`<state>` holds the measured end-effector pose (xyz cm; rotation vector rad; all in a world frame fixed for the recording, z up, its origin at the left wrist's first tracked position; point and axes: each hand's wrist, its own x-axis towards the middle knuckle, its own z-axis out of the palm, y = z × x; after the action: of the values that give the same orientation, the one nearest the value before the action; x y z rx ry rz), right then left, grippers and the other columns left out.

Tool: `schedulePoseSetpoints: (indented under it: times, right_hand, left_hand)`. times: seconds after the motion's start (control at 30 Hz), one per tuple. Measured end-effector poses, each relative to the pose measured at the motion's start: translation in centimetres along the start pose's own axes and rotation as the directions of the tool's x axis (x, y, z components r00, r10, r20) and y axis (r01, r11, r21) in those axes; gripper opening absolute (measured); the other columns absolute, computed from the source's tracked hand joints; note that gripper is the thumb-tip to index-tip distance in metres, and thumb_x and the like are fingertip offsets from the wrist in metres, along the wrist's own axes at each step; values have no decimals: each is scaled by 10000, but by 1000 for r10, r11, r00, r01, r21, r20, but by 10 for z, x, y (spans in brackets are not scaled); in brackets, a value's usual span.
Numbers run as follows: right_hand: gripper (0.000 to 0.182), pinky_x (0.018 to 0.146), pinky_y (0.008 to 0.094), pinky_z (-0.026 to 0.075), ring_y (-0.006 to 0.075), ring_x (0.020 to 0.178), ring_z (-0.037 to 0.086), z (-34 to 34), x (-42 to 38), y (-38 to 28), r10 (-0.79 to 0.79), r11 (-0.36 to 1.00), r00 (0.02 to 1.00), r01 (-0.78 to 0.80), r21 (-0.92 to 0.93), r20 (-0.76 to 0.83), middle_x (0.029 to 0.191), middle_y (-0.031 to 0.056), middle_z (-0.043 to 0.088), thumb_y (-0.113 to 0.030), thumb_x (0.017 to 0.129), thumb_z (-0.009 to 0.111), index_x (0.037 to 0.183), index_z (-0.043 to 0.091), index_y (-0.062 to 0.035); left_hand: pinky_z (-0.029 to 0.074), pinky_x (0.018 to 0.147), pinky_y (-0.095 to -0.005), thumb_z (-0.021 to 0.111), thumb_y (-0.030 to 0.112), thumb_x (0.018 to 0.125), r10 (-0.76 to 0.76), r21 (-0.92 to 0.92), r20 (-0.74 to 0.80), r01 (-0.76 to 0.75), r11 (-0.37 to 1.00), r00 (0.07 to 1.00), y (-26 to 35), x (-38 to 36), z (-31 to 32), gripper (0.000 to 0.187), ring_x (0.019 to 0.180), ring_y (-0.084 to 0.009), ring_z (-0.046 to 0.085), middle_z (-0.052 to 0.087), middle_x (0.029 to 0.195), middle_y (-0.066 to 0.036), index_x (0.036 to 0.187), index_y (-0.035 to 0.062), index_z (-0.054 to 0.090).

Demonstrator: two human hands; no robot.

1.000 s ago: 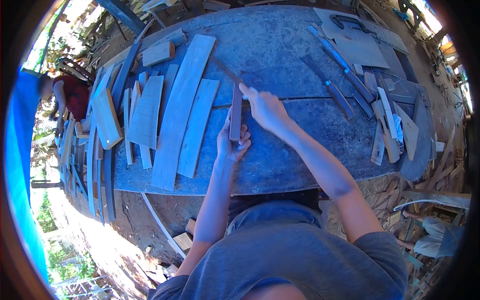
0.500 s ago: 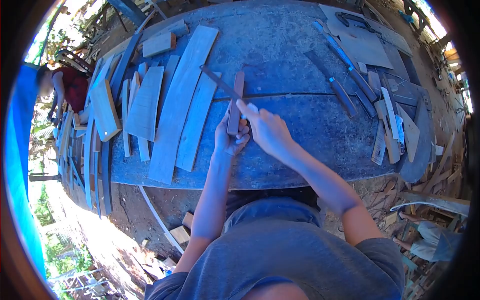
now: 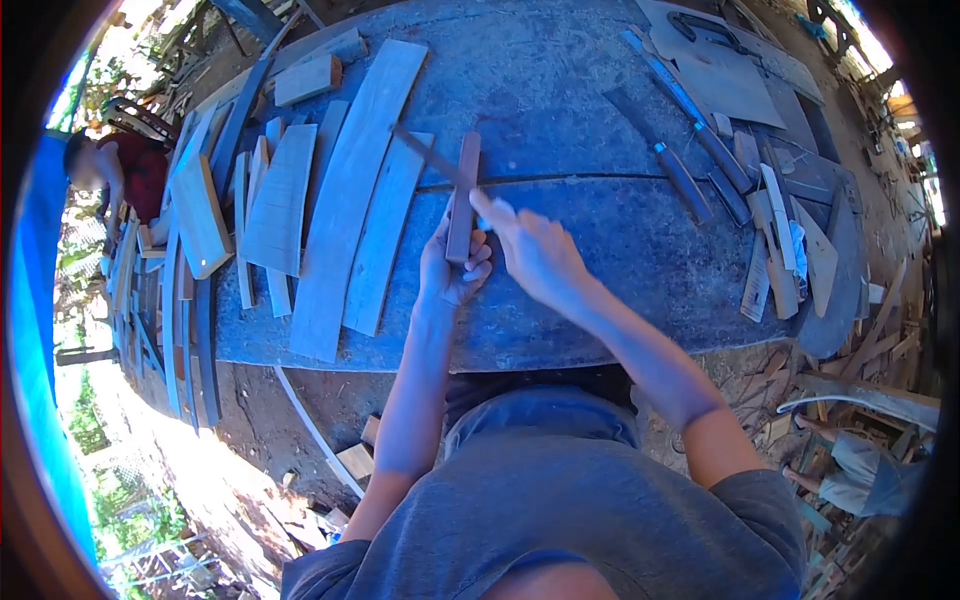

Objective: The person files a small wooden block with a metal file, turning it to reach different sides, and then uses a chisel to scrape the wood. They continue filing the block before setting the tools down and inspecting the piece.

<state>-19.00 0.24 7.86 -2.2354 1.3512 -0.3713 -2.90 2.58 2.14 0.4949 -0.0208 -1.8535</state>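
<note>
I see the left hand (image 3: 452,268) closed around a dark slat (image 3: 462,196), standing it on the bench (image 3: 600,270) mid-scene; the right hand (image 3: 533,252), arm stretched forward, grips a file (image 3: 430,157) laid across the slat; planks (image 3: 345,200) lie left.

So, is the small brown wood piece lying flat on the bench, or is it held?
Held. The left hand grips the wood piece at its near end; the right hand lays a file across it.
</note>
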Motion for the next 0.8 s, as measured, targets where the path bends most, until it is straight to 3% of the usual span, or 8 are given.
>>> schedulePoseSetpoints:
  times: [0.07, 0.17, 0.3, 0.37, 0.47, 0.67, 0.73, 0.8]
  right_hand:
    - [428, 697, 478, 545, 395, 787, 671, 6, 42, 22, 31, 992, 990, -14, 126, -140, 923, 260, 665, -107, 954, 460, 1375, 509, -171]
    - [416, 721, 485, 544, 404, 809, 670, 11, 73, 22, -21, 964, 975, 78, 256, -220, 958, 263, 667, -111, 955, 461, 1364, 520, -157]
    - [428, 735, 491, 545, 408, 860, 668, 7, 58, 12, 24, 984, 975, 16, 177, -222, 1062, 251, 657, -120, 953, 459, 1376, 505, -164]
    - [444, 750, 501, 545, 415, 913, 661, -8, 29, -11, 66, 998, 997, -67, -13, -37, 1163, 218, 634, -132, 953, 438, 1392, 487, -179]
    - [530, 777, 504, 540, 418, 941, 658, 11, 31, 3, -15, 1000, 994, 17, 19, -112, 1156, 192, 636, -90, 896, 464, 1414, 441, -195]
    - [462, 763, 490, 550, 416, 867, 672, 8, 65, 14, 12, 994, 973, 14, 112, -231, 1059, 217, 673, -111, 937, 433, 1391, 485, -179]
    - [465, 757, 480, 549, 415, 845, 673, 5, 24, -1, 4, 998, 990, -13, -65, -138, 1049, 220, 673, -112, 946, 431, 1405, 469, -178]
    - [465, 736, 485, 546, 408, 850, 675, 6, 21, 2, 69, 997, 997, -68, -41, 20, 1072, 234, 662, -127, 956, 435, 1416, 461, -191]
  left_hand:
    - [284, 364, -221, 342, 293, 1044, -1, 69, 18, -1, 998, 1000, 0, -2, 1, 300, 493, -138, 386, 444, 688, -96, 1185, 82, 502]
    - [283, 365, -222, 330, 279, 1044, -55, -126, 39, 59, 990, 998, 10, 5, 5, 304, 495, -136, 378, 436, 688, -94, 1196, 76, 497]
    - [308, 370, -214, 348, 303, 1042, -12, 31, -32, 13, 999, 999, 15, 11, 3, 294, 481, -135, 411, 462, 694, -85, 1266, 155, 467]
    - [305, 367, -216, 357, 307, 1040, -18, 34, -26, 19, 999, 999, 18, 13, 3, 291, 481, -136, 409, 459, 694, -85, 1261, 153, 468]
    - [305, 366, -223, 354, 296, 1040, -32, 19, -34, 32, 999, 999, 16, 13, 2, 297, 480, -142, 411, 457, 683, -88, 1288, 171, 459]
    - [312, 379, -230, 359, 294, 1035, -22, 27, -44, 23, 999, 999, 17, 5, 3, 311, 478, -149, 412, 465, 661, -87, 1323, 220, 451]
    - [314, 383, -231, 353, 281, 1037, -28, 41, -47, 30, 999, 998, 15, 5, 2, 313, 476, -146, 403, 459, 659, -85, 1334, 245, 447]
    - [312, 383, -232, 350, 271, 1035, -23, 25, -41, 24, 999, 999, 12, 6, 3, 298, 484, -145, 402, 458, 666, -90, 1307, 213, 458]
